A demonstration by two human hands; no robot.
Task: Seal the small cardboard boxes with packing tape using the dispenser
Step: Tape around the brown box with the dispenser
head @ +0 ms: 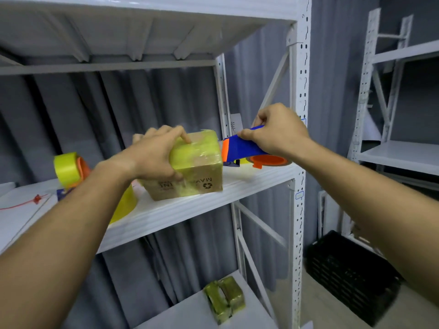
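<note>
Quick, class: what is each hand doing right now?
Left hand: grips the taped cardboard box on the shelf.
Right hand: grips the blue tape dispenser at the box's right end.

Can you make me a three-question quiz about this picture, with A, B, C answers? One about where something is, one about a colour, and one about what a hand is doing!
1. Where is the black crate?
A. on the floor
B. on the top shelf
C. in a hand

2. What colour is the tape on the cardboard box?
A. red
B. yellow
C. black

3. What is the right hand doing?
A. hanging loose
B. pressing flat on the shelf
C. gripping the blue tape dispenser

Answers: 1 A, it sits low by the far rack. 2 B, yellow bands wrap it. 3 C, fingers curl round it.
</note>
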